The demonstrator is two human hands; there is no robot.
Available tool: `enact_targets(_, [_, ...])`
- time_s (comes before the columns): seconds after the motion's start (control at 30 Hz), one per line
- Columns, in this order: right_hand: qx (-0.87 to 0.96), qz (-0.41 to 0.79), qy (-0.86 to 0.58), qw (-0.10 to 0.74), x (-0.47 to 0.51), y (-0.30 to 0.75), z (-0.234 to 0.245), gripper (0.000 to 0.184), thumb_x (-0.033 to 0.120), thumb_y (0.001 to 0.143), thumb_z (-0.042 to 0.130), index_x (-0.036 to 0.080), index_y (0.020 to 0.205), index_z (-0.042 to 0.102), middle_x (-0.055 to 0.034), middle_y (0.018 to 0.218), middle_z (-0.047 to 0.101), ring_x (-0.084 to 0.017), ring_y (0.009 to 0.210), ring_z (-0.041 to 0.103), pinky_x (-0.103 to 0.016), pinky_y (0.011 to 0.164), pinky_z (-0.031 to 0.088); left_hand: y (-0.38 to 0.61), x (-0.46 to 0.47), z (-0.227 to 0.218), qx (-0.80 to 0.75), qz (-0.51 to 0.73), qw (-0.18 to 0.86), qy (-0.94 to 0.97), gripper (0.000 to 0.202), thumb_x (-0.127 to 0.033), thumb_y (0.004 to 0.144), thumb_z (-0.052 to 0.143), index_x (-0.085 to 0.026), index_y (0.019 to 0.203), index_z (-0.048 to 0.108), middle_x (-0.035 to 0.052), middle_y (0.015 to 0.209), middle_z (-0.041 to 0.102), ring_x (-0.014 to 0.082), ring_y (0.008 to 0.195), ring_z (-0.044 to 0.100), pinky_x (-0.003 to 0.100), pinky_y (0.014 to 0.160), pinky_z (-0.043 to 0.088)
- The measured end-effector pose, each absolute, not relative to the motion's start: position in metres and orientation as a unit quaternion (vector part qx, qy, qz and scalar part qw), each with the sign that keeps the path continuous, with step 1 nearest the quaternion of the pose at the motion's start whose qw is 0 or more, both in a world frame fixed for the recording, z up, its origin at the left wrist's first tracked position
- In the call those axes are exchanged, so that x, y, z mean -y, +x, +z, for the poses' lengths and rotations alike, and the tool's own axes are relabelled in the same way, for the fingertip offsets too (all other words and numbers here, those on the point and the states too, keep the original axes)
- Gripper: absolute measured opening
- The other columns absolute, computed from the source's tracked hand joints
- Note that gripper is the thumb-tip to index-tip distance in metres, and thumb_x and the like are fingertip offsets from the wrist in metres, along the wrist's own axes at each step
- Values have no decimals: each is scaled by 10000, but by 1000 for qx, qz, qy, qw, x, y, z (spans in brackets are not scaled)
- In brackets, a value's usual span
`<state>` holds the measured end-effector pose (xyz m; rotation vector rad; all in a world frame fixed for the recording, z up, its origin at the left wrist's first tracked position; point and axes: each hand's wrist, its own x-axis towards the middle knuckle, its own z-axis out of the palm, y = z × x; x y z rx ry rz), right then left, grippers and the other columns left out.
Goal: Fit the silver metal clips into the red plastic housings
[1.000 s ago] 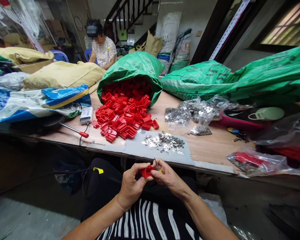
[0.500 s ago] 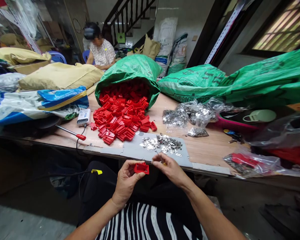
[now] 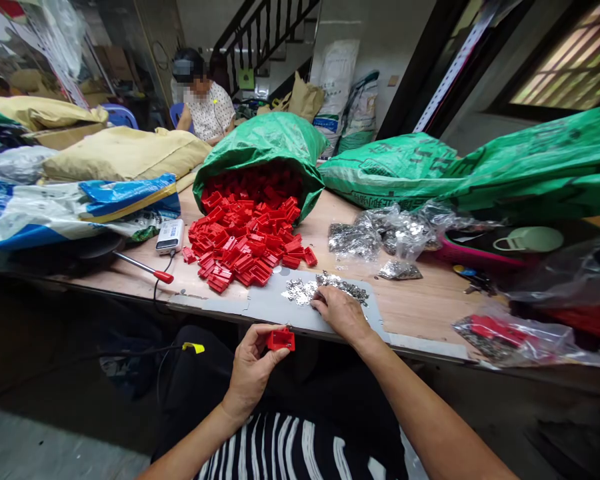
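Right now, from my end of the head camera, I have the red box (image 3: 281, 339) in the left hand (image 3: 253, 363), thumb and fingers clamped on its left end, just off the table's near edge, its hollow turned up towards me. The right hand (image 3: 341, 310) reaches over the grey mat (image 3: 265, 303), fingers curled close together on the metal pieces (image 3: 300, 291); I can't tell whether they pinch one.

My main worry is the left grip: it takes only one end, and the box hangs over the lap, so a slackened thumb could drop it there. The metal pieces look thin and overlap, so I judge the right fingers could lift two at once, or sweep some off the mat's near edge. The red heap (image 3: 245, 247) spilling from the green sack (image 3: 270, 137) could slide onto the mat if anything knocked it.

As for writing, dark characters run along the other green sack (image 3: 395, 163), too creased for me to trust a reading. The white device (image 3: 170, 237) carries small print, and the white bag (image 3: 337, 77) at the back faint lettering; neither is legible. I can make out no brand.
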<state>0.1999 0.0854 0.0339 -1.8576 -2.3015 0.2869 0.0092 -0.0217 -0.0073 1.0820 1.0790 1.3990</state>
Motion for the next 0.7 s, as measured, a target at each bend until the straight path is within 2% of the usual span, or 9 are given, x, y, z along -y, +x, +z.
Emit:
enact_targets(0.33, [771, 168, -602, 120, -92, 213, 36, 62, 210, 829, 536, 201, 797, 588, -24, 780, 664, -152, 685, 569, -244, 625, 358, 8, 17, -5, -453, 594, 503, 436, 299, -238, 713, 763, -167, 976, 640, 66, 986, 714, 186, 917, 676, 305, 867, 524])
enact_targets(0.57, [768, 212, -584, 158, -93, 216, 35, 119, 207, 831, 528, 207, 891, 630, -56, 937, 712, -189, 811, 632, -274, 718, 424, 8, 14, -1, -449, 602, 493, 439, 289, -227, 707, 766, -176, 962, 639, 52, 977, 723, 178, 907, 687, 295, 859, 533])
enact_targets(0.7, [756, 245, -570, 208, -92, 217, 35, 123, 252, 832, 529, 215, 859, 643, -34, 887, 709, -186, 787, 628, -282, 708, 431, 8, 10, 1, -453, 611, 474, 443, 289, -231, 722, 755, -183, 979, 631, 49, 990, 724, 181, 909, 692, 303, 850, 546])
